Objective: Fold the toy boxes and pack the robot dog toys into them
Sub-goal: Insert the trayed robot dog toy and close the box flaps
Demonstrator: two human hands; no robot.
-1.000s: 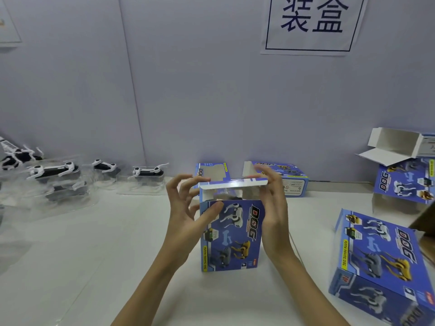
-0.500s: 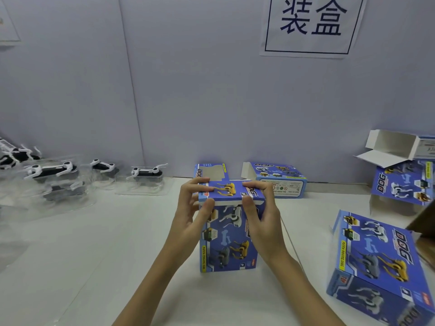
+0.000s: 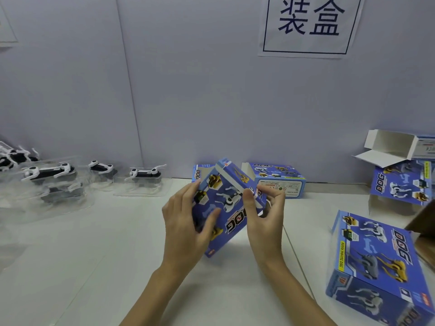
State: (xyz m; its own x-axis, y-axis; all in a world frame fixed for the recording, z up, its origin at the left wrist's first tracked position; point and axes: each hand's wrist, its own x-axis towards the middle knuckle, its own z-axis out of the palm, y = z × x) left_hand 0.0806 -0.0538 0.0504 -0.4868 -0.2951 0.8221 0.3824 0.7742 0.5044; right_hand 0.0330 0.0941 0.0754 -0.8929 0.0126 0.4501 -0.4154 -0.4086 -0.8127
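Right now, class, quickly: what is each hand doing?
Left hand: holding the tilted blue toy box by its left side.
Right hand: pinching the same box at its upper right edge.

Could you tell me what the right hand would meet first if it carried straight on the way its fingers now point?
Probably the opened blue box lying against the wall, just beyond the right hand; depth is uncertain.

Even, cool indoor light, soft shadows below the hands, motion blur — edges bowed by wide-angle lens
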